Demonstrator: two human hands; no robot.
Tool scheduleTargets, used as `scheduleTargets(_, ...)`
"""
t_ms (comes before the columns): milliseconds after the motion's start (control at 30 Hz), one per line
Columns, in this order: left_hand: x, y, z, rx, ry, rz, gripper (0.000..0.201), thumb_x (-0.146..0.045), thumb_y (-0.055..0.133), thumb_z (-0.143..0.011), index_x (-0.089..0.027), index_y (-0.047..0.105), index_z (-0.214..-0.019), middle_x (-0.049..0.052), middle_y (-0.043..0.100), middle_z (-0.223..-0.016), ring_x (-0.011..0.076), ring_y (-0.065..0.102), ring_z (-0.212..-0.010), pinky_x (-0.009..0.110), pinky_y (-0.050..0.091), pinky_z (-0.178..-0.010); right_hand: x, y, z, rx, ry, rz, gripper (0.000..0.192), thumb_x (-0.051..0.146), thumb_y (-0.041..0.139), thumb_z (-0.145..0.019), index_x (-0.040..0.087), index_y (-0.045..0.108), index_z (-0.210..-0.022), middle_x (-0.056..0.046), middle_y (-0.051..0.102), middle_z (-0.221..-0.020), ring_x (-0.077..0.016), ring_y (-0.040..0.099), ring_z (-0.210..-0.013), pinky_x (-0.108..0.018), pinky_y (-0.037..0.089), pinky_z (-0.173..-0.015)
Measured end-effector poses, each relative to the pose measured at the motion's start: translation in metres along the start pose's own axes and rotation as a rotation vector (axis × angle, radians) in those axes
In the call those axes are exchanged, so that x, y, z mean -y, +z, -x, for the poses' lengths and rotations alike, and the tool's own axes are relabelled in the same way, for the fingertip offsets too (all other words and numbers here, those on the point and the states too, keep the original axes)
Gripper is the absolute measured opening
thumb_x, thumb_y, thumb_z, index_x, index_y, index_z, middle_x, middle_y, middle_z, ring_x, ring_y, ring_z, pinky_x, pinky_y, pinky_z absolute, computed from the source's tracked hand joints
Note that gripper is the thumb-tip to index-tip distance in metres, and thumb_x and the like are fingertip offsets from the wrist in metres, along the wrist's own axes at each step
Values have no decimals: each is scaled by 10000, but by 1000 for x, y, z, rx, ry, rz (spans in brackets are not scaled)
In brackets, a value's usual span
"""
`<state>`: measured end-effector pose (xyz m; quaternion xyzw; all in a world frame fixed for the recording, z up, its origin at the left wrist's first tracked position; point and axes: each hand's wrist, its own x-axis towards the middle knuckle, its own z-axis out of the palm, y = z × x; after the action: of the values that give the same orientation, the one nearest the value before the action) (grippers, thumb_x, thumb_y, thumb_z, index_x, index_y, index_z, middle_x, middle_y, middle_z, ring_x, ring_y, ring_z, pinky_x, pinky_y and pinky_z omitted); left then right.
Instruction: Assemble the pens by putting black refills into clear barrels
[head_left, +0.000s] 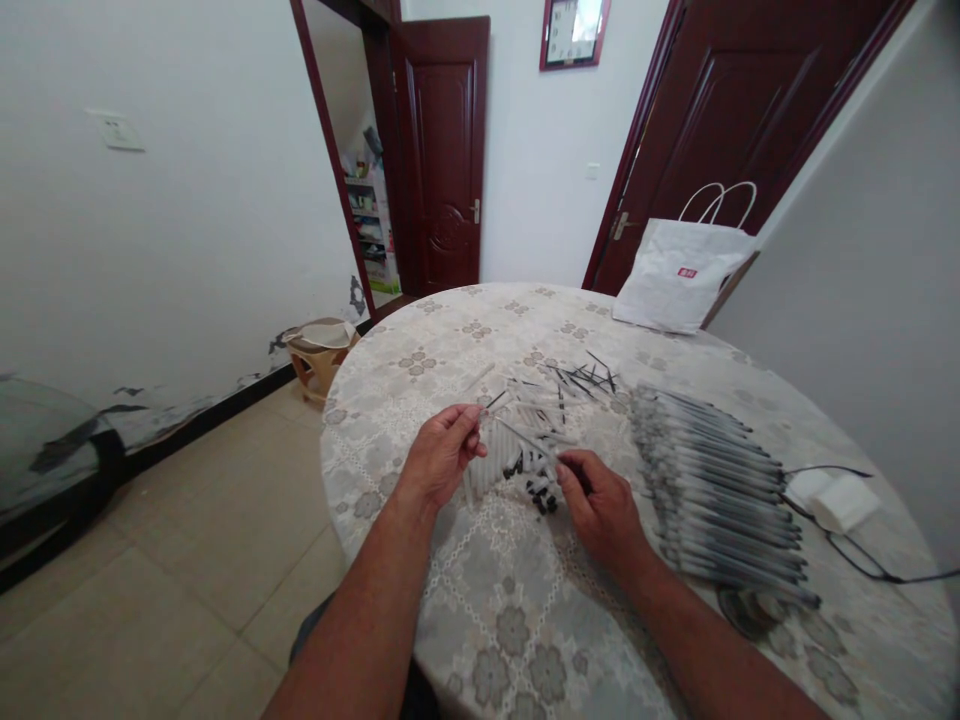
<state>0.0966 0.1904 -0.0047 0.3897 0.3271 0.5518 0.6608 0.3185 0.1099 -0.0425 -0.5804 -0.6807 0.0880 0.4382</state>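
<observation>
My left hand point(448, 448) is closed in a pinch above the table, and a thin dark pen refill point(496, 400) sticks out past its fingertips. Between the thumb and fingers of my right hand point(600, 495) is a slim greyish pen barrel point(529, 438), pointing up and left toward the left hand. Below both hands lie clear pen barrels point(491, 462) side by side and a cluster of small black pen caps point(541, 497). Farther back, thin black refills point(585, 378) are scattered loosely. Right of my right hand is a broad stack of pens point(720, 480) in rows.
A round table with a patterned cloth point(517, 640) carries everything. Eyeglasses point(862, 560) and a white tissue pack point(844, 500) lie at the right. A roll of tape point(750, 610) sits partly under the pens. A white paper bag point(682, 275) stands at the far edge; a stool point(321, 365) is left.
</observation>
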Motion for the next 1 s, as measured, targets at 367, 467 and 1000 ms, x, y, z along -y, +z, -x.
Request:
scheduleTargets(367,0,-3,0,-41,-9,-103,376,-477,855,-704,-144,712,-804,-46,460,-605,83,433,-567,225,500,-573,0,-2,-1,-12,-30,3,208,341,518,-986,216,670,-1050,-58,745,-936,-208,697,-826,-306,531,-780)
scheduleTargets(467,-1,-3,0,-53,-5,-108,365,-471,853,-706,-148,714,-803,-46,466,-614,80,429,-563,225,500,-572,0,-3,0,-22,-33,3,210,343,511,-991,218,665,-1058,-59,742,-943,-211,697,-845,-308,530,-792)
scheduleTargets(1000,11,2,0,-18,12,-49,387,-433,770,-823,-131,765,-1067,129,724,-1048,155,657,-821,315,591,-760,9,1,0,8,-197,71,182,254,515,-992,191,648,-1100,-69,710,-929,-203,686,-847,-306,530,-789)
